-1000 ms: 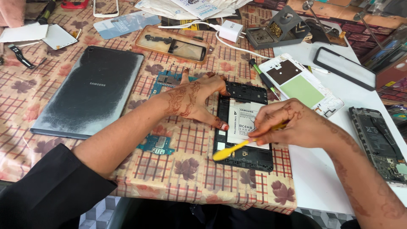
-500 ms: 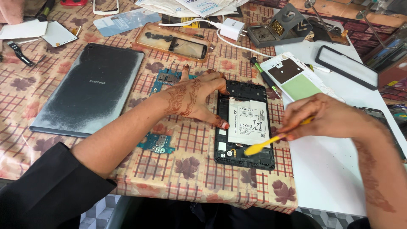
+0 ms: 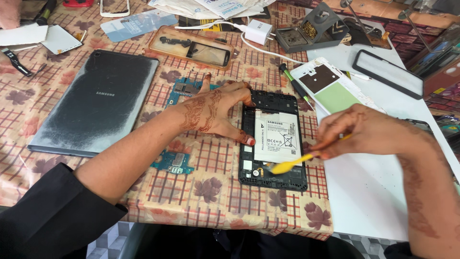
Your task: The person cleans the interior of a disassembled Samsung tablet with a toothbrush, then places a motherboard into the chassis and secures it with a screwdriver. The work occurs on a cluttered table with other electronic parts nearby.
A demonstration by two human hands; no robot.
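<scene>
Bright, even daylight, soft and diffuse. Shadows faint, only thin ones under the hands. Mild sheen on the grey tablet back (image 3: pixel 96 103) left of the left hand (image 3: pixel 213 110). Right hand (image 3: pixel 364 132) slightly motion-blurred; the rest sharp. Slight wide-angle stretch at the edges.

A large dark tablet back cover (image 3: pixel 96 103) lies at nine o'clock on the tabletop (image 3: pixel 201 192), which wears a checked, leaf-patterned cloth. At twelve o'clock sit a brown phone frame (image 3: pixel 191 48) and a white charger plug (image 3: pixel 258 31), with a grey soldering stand (image 3: pixel 314 31) at one o'clock. A white frame with a green panel (image 3: pixel 335 91) and a black-rimmed screen (image 3: pixel 388 73) rest at two o'clock.
</scene>
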